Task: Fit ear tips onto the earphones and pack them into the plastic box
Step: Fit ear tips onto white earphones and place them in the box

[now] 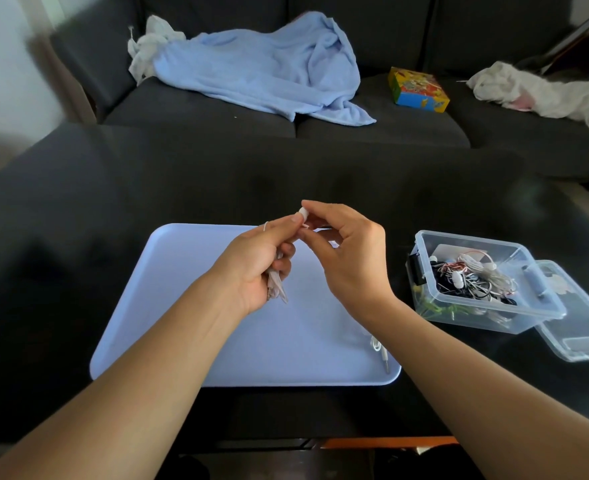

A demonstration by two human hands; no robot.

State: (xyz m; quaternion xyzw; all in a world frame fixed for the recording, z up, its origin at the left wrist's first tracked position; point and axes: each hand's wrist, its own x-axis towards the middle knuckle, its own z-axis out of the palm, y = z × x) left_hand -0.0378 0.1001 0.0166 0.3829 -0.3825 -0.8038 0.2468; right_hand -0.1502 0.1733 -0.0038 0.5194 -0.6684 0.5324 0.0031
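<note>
Ear tip being seated on an earphone, both hands raised over the tray.

The left hand point(255, 261) is curled round a bundled earphone cable point(277, 284) and pinches the earbud end; the right hand point(346, 251) pinches a small white ear tip point(302, 213) at that earbud, at 12 o'clock above the lavender tray point(168, 306). The tip looks soft, rounded and slippery; judged risk: it pops off under sideways pressure and falls, or seats crooked. The thin, limp cable may slip from the curled fingers and tangle. A metal-tipped plug point(385, 362) with a loop of cord lies at the tray's 5 o'clock corner. The clear, rigid plastic box point(487, 299), at 3 o'clock of the tray, is open and holds tangled earphones; its lid point(584, 327) lies just beside it on the glossy black table point(78, 202).
</note>
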